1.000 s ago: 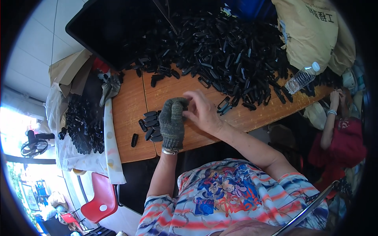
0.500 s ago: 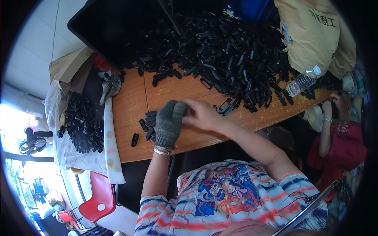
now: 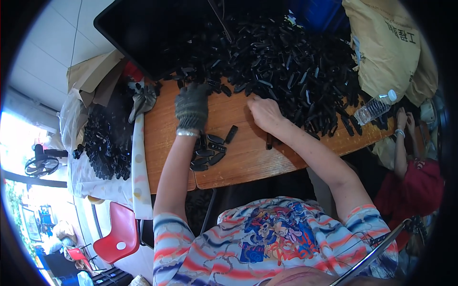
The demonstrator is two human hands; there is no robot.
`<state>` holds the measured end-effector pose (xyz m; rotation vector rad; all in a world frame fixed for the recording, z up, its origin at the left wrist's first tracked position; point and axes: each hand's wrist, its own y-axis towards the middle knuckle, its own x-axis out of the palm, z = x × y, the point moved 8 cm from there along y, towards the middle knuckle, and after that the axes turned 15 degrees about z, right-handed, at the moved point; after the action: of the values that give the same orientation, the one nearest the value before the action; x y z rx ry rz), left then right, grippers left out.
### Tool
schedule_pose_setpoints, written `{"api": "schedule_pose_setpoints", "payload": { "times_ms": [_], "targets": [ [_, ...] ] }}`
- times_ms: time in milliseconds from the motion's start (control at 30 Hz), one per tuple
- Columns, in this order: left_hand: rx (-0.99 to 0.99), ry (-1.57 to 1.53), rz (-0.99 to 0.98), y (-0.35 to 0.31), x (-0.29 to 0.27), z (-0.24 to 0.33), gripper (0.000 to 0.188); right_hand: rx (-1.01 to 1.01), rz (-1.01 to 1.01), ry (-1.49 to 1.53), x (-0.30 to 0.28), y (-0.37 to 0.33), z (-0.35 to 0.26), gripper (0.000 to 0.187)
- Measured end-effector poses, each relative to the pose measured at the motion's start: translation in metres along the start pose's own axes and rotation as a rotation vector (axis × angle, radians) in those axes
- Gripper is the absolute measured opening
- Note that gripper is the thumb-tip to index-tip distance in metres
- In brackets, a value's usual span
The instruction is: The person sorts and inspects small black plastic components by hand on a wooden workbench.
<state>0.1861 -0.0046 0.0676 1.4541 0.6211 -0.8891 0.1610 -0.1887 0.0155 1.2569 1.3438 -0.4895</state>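
Observation:
My left hand (image 3: pixel 192 106), in a grey-green knitted glove, reaches over the wooden table (image 3: pixel 162 138) to loose black plastic pieces (image 3: pixel 213 86) at the edge of a large pile. Its fingertips blend into the dark pieces, so its grip is unclear. My bare right hand (image 3: pixel 265 114) rests at the near edge of the pile (image 3: pixel 286 71), fingers curled together; whatever they hold is hidden. Several long, rounded black pieces (image 3: pixel 216 139) lie in a small group nearer me, behind my left wrist. Another black piece (image 3: pixel 269 141) lies beneath my right forearm.
A large black tray (image 3: pixel 125 43) stands at the far left. To the left, clear plastic holds more black parts (image 3: pixel 107 145). At the right are a clear bottle (image 3: pixel 374 107), a brown paper sack (image 3: pixel 389 57) and another person's hands (image 3: pixel 404 121). A red chair (image 3: pixel 117 233) stands lower left.
My hands were together over the near part of the table; they have separated. The left has moved away toward the tray, the right toward the pile. More pieces now show in the small group.

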Motion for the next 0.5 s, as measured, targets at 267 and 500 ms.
{"api": "schedule_pose_setpoints", "payload": {
  "times_ms": [267, 500],
  "targets": [
    [0.162, 0.116, -0.062, 0.007, 0.037, 0.002, 0.025, 0.277, -0.124, 0.448, -0.002, -0.014, -0.001, 0.036],
    [0.062, 0.111, -0.177, -0.009, 0.034, -0.002, 0.02, 0.531, -0.357, 0.935, 0.004, -0.026, -0.005, 0.036]
  ]
}}
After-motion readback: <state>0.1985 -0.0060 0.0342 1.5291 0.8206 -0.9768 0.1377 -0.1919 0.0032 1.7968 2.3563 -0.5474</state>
